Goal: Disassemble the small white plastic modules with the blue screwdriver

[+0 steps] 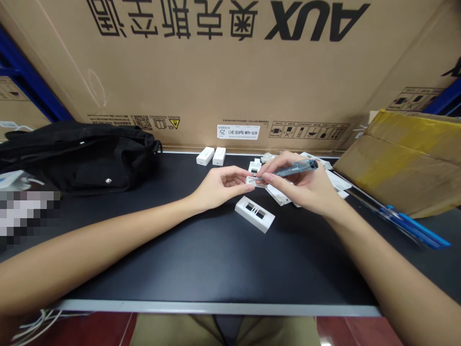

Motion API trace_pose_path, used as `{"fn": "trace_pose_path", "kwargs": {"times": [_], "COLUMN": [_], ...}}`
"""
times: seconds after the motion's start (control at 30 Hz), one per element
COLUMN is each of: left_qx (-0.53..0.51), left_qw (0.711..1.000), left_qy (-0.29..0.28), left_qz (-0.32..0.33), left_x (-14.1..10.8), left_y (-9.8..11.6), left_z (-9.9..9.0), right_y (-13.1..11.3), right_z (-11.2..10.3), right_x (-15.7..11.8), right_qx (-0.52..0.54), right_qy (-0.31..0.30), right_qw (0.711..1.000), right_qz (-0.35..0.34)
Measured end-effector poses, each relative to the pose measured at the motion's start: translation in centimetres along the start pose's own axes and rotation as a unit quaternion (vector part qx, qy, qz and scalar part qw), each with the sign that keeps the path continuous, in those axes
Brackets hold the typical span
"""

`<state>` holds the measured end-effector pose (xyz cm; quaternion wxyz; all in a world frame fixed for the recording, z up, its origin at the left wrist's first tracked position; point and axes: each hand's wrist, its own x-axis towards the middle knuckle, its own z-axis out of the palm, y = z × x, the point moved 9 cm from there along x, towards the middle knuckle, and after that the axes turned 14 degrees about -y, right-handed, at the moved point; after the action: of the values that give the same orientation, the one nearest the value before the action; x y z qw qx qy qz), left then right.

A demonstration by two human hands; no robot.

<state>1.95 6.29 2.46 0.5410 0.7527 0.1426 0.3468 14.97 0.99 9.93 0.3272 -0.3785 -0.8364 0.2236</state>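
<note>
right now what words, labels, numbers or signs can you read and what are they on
"AUX": big carton, upside down
"奥克斯空调": same carton, upside down, partly cut off
"KFR-46W/BpR3E(B1)", "25": its white label
"A2L": same carton, by yellow warning triangle
Too small to read: carton's fine print, marks on small white boxes

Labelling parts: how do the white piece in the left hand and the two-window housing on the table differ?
The white piece is pinched in the left hand; the two-window housing lies on the table. The piece looks smaller than the housing. Both are white.
</note>
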Motion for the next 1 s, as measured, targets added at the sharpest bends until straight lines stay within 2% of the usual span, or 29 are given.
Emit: {"fn": "trace_pose_path", "kwargs": {"times": [0.2,0.47,1.0], "left_qx": [0.001,-0.056,-0.072], "left_qw": [1.0,0.998,0.996], "left_qy": [-0.005,-0.018,-0.021], "left_qz": [0.007,-0.024,-0.045], "left_x": [0.13,0.08,-0.01], "left_y": [-0.02,-0.25,-0.7], "left_z": [0.0,0.48,0.4], "right_y": [-0.16,-0.18,0.39], "right_z": [0.14,0.22,0.51], "right_x": [-0.02,0.08,0.12], "right_qx": [-0.009,-0.004,0.019], "right_qy": [-0.011,-0.014,-0.029], "right_qw": [1.0,1.0,0.999], "right_qz": [-0.006,-0.023,-0.021]}}
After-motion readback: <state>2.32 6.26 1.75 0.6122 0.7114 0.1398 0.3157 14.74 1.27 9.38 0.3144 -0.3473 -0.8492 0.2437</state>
